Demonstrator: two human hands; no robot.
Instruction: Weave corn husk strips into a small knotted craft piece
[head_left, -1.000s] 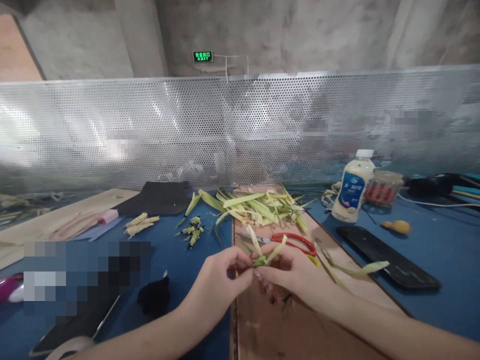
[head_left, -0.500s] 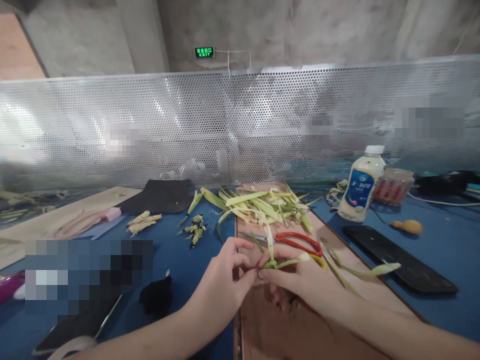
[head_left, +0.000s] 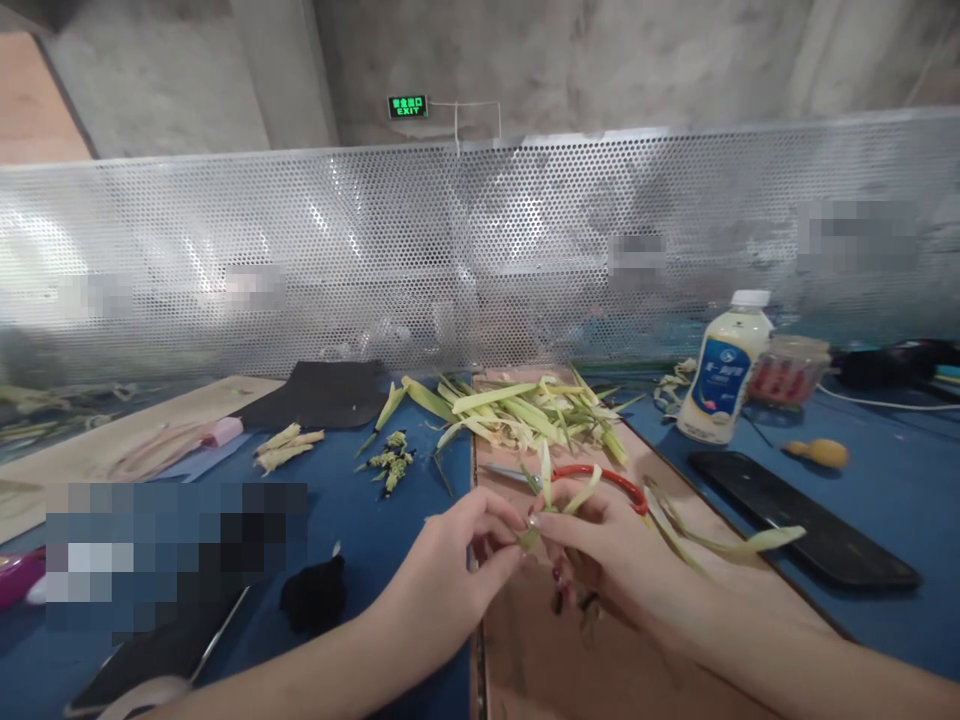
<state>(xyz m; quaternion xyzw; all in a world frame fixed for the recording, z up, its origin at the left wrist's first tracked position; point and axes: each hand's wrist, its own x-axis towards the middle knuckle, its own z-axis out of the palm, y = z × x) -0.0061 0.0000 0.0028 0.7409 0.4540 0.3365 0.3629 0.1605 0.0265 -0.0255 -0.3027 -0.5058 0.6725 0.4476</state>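
Between my fingertips is a small woven piece of green leaf strips (head_left: 545,478), its loose ends pointing up and to the right. My left hand (head_left: 471,552) pinches its lower left side, where a short bit of green shows. My right hand (head_left: 606,545) grips the piece from the right, fingers curled round it and partly hidden. Just behind the hands lie red-handled scissors (head_left: 607,482), blades to the left. Beyond them a heap of pale green leaf strips (head_left: 536,410) spreads over the wooden board (head_left: 570,670).
Right of the board are a dark phone-like slab (head_left: 802,520), a white-capped bottle (head_left: 724,370), a jar (head_left: 791,370) and a small gourd (head_left: 821,453). On the left lie woven green pieces (head_left: 390,462), a pale husk bundle (head_left: 287,448) and a black lump (head_left: 313,594). A perforated metal screen (head_left: 375,250) stands behind.
Both hands have shifted slightly and turned the woven piece. Its loose strip on the right now points more upward, and my left fingers pinch lower. The objects around stay put.
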